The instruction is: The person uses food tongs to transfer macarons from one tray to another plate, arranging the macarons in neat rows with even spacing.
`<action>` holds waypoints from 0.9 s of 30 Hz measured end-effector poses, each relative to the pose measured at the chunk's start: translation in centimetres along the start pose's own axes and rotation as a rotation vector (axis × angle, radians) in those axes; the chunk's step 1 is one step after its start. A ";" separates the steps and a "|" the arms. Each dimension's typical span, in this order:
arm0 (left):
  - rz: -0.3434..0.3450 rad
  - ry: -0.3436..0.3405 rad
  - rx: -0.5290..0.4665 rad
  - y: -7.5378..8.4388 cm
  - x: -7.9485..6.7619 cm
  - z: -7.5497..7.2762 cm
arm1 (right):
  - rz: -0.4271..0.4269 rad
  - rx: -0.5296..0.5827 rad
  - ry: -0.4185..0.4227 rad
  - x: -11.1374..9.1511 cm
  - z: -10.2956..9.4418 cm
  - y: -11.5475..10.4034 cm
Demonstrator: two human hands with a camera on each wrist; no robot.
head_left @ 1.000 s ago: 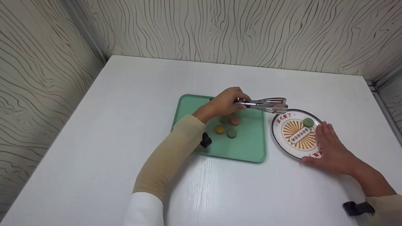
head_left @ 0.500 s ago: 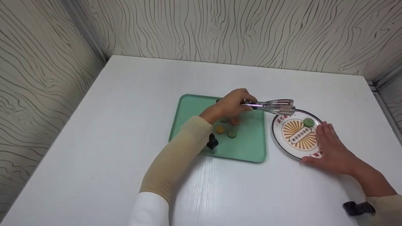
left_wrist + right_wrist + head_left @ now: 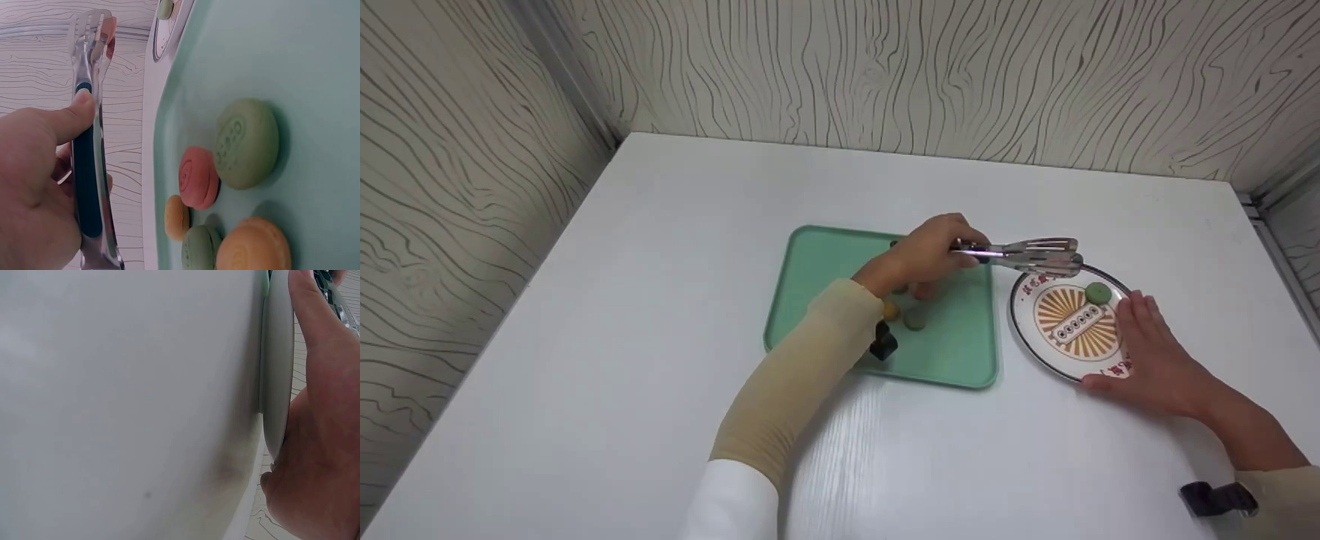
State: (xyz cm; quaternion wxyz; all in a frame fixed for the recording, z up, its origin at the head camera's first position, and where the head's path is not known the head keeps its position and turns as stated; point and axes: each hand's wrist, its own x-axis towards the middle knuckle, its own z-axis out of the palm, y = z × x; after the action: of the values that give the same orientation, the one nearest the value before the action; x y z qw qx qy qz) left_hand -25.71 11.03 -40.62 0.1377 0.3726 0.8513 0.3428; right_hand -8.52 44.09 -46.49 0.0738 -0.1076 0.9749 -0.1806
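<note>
My left hand (image 3: pixel 934 251) grips a pair of metal tongs (image 3: pixel 89 174) by their dark handles. The slotted tips point right, above the far-left rim of the round white plate (image 3: pixel 1042 347). A pinkish-orange piece (image 3: pixel 107 29) shows between the tips in the left wrist view; its kind is hard to make out. One green macaron (image 3: pixel 1098 293) lies on the plate near its right rim. My right hand (image 3: pixel 1166 371) rests against the plate's right edge, its fingers straight and thumb spread along the rim. Below the left hand lies the green tray (image 3: pixel 952 360).
On the tray are several macarons, among them a green one (image 3: pixel 247 143), a red one (image 3: pixel 198 177) and an orange one (image 3: pixel 254 247). My left forearm covers part of the tray. The white table (image 3: pixel 607 360) meets patterned walls (image 3: pixel 825 75) at the back and left.
My left hand has moved right with the tongs, bringing their tips from beside the plate's far-left edge to over it. The right hand and plate have stayed put.
</note>
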 end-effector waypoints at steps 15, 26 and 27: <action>-0.048 -0.005 -0.027 0.9 1.2 1.4 | -0.004 -0.005 0.001 0.0 0.0 -0.1; -0.130 0.043 0.003 1.7 1.8 2.5 | 0.003 0.003 -0.006 -0.1 -0.1 -0.1; -0.129 0.043 0.021 1.7 1.9 2.6 | 0.000 0.006 -0.002 -0.1 -0.1 -0.1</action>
State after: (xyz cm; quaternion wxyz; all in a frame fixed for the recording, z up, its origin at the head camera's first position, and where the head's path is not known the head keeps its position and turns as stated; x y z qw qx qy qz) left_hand -24.78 14.47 -41.27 0.1371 0.3110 0.8797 0.3325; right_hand -8.38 44.07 -46.39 0.0753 -0.1076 0.9742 -0.1834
